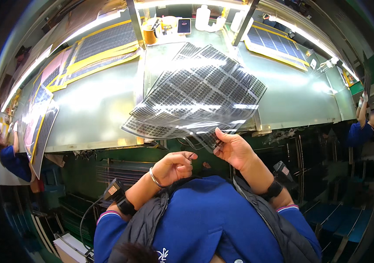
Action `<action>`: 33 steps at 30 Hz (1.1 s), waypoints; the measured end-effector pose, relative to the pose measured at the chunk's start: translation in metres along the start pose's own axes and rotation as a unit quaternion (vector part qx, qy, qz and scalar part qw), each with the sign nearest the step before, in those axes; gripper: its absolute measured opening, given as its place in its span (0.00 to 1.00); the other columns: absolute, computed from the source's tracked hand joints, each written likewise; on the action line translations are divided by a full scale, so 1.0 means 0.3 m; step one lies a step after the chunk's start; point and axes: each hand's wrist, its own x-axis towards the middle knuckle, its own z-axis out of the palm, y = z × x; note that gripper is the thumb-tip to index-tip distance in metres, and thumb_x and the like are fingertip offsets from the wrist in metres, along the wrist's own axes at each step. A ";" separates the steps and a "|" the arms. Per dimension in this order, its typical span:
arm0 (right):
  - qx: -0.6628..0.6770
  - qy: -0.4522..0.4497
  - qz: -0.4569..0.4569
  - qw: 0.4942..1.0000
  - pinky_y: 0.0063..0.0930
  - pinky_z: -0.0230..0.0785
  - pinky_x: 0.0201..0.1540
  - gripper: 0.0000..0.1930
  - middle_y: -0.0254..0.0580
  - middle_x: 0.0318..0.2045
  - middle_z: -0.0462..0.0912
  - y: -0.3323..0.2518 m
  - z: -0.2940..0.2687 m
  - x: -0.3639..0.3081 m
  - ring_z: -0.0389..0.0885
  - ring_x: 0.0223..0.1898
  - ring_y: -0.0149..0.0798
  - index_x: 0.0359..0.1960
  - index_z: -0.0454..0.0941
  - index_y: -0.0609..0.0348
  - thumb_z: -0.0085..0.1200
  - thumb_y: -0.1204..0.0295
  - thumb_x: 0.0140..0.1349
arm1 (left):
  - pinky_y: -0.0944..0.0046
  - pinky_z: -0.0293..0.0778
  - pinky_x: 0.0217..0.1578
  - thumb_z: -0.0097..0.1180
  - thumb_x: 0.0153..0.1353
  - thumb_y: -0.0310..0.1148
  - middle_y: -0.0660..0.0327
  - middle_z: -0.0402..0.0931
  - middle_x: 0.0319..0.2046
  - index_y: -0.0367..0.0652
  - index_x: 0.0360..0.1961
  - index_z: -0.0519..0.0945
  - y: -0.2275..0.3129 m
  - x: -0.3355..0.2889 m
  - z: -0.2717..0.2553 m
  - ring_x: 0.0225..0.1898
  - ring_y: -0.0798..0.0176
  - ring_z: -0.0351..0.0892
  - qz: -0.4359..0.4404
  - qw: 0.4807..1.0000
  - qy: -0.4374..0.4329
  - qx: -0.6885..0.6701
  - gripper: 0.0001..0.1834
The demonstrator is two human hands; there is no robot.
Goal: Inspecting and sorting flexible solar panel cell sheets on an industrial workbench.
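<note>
Glossy grey table (95, 109) carries fanned thin dark gridded flexible sheets (195, 96); right hand (235, 149) pinches their near edge, left hand (176, 166) curled shut beside them.

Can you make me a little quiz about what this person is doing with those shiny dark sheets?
1. True or false: the right hand pinches the near edge of the fanned dark grid sheets.
2. What does the left hand do? A) grips the sheets B) stays curled below them C) lies flat on the table
3. Fill in: the silver bracelet is on the ___ wrist.

Key: 1 true. 2 B. 3 left.
</note>
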 end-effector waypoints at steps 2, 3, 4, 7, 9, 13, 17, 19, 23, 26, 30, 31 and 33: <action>-0.058 -0.022 0.045 0.997 0.21 0.67 0.32 0.09 0.31 0.26 0.76 -0.003 0.025 -0.022 0.73 0.28 0.27 0.31 0.75 0.55 0.50 0.64 0.59 | 0.72 0.58 0.24 0.44 0.50 0.23 0.65 0.66 0.20 0.37 0.32 0.72 -0.006 -0.005 -0.011 0.18 0.72 0.58 0.014 1.000 0.015 0.005 0.08; -0.051 -0.042 0.051 0.997 0.21 0.68 0.33 0.09 0.31 0.27 0.77 -0.002 0.025 -0.016 0.74 0.29 0.27 0.32 0.74 0.55 0.50 0.64 0.59 | 0.70 0.59 0.25 0.44 0.49 0.23 0.64 0.68 0.22 0.38 0.30 0.72 -0.014 0.010 -0.023 0.20 0.71 0.59 0.031 0.998 0.018 -0.053 0.07; -0.053 -0.044 0.051 0.996 0.21 0.68 0.33 0.09 0.31 0.27 0.77 -0.001 0.026 -0.016 0.74 0.29 0.27 0.32 0.74 0.55 0.50 0.64 0.59 | 0.69 0.60 0.26 0.44 0.49 0.23 0.63 0.70 0.24 0.39 0.29 0.72 -0.019 0.022 -0.026 0.21 0.70 0.60 0.049 0.992 0.021 -0.111 0.06; -0.033 -0.050 0.083 0.995 0.20 0.69 0.35 0.09 0.31 0.29 0.77 0.021 0.024 -0.021 0.74 0.29 0.27 0.36 0.73 0.54 0.50 0.63 0.60 | 0.63 0.65 0.39 0.43 0.57 0.30 0.59 0.73 0.31 0.40 0.29 0.73 -0.032 0.045 -0.034 0.33 0.63 0.68 0.068 0.985 0.057 -0.148 0.07; -0.032 -0.031 0.096 0.994 0.20 0.70 0.35 0.09 0.31 0.29 0.77 0.029 0.018 -0.018 0.74 0.30 0.27 0.36 0.73 0.54 0.50 0.63 0.60 | 0.55 0.66 0.51 0.41 0.63 0.37 0.52 0.73 0.40 0.39 0.33 0.72 -0.044 0.051 -0.018 0.46 0.55 0.71 0.115 0.976 0.106 -0.150 0.12; -0.052 0.002 0.071 0.996 0.20 0.72 0.35 0.08 0.31 0.29 0.77 0.080 -0.019 0.012 0.75 0.30 0.25 0.33 0.74 0.56 0.50 0.65 0.59 | 0.54 0.76 0.42 0.37 0.65 0.32 0.50 0.73 0.36 0.40 0.32 0.66 -0.032 0.064 -0.018 0.39 0.52 0.77 0.195 0.962 0.184 -0.055 0.08; -0.064 0.000 0.063 0.996 0.21 0.72 0.34 0.08 0.33 0.29 0.77 0.093 -0.041 0.009 0.75 0.29 0.26 0.31 0.75 0.61 0.51 0.68 0.59 | 0.58 0.79 0.30 0.38 0.64 0.33 0.57 0.71 0.25 0.42 0.29 0.64 0.031 0.068 -0.111 0.28 0.55 0.78 0.314 0.889 0.333 0.004 0.08; -0.059 0.000 0.085 0.995 0.22 0.72 0.34 0.07 0.34 0.28 0.76 0.112 -0.083 0.015 0.75 0.29 0.27 0.31 0.74 0.61 0.51 0.70 0.58 | 0.60 0.79 0.26 0.41 0.64 0.35 0.59 0.69 0.22 0.44 0.29 0.64 0.062 0.061 -0.231 0.22 0.59 0.75 0.351 0.852 0.388 0.002 0.08; -0.080 -0.014 0.106 0.991 0.22 0.72 0.33 0.07 0.35 0.27 0.76 0.109 -0.131 -0.018 0.75 0.27 0.29 0.30 0.74 0.61 0.52 0.70 0.58 | 0.60 0.77 0.20 0.43 0.63 0.36 0.59 0.70 0.22 0.42 0.31 0.64 0.138 0.034 -0.378 0.20 0.61 0.74 0.414 0.789 0.453 0.035 0.09; -0.151 0.003 0.117 0.982 0.23 0.71 0.28 0.08 0.37 0.23 0.76 0.085 -0.165 -0.052 0.75 0.24 0.30 0.27 0.75 0.61 0.54 0.69 0.57 | 0.62 0.75 0.16 0.43 0.63 0.36 0.61 0.70 0.19 0.43 0.31 0.65 0.184 0.011 -0.395 0.16 0.63 0.73 0.436 0.758 0.484 0.009 0.09; -0.198 0.009 0.118 0.973 0.21 0.69 0.22 0.08 0.36 0.21 0.76 0.032 -0.214 -0.077 0.75 0.20 0.29 0.25 0.75 0.62 0.53 0.70 0.57 | 0.63 0.74 0.15 0.44 0.63 0.35 0.61 0.72 0.21 0.44 0.33 0.66 0.276 -0.058 -0.542 0.16 0.63 0.74 0.458 0.687 0.564 -0.010 0.07; -0.214 0.014 0.121 0.969 0.21 0.69 0.21 0.08 0.36 0.20 0.76 0.015 -0.228 -0.081 0.75 0.19 0.29 0.25 0.75 0.62 0.53 0.70 0.57 | 0.64 0.73 0.14 0.45 0.61 0.33 0.61 0.72 0.20 0.44 0.33 0.67 0.307 -0.083 -0.512 0.16 0.64 0.74 0.462 0.677 0.570 -0.046 0.05; -0.230 -0.007 0.123 0.965 0.20 0.69 0.19 0.08 0.36 0.19 0.76 -0.032 -0.294 -0.088 0.74 0.17 0.29 0.24 0.75 0.62 0.53 0.71 0.56 | 0.66 0.70 0.11 0.45 0.61 0.32 0.61 0.72 0.18 0.43 0.31 0.68 0.393 -0.160 -0.715 0.14 0.65 0.73 0.585 0.604 0.528 -0.121 0.04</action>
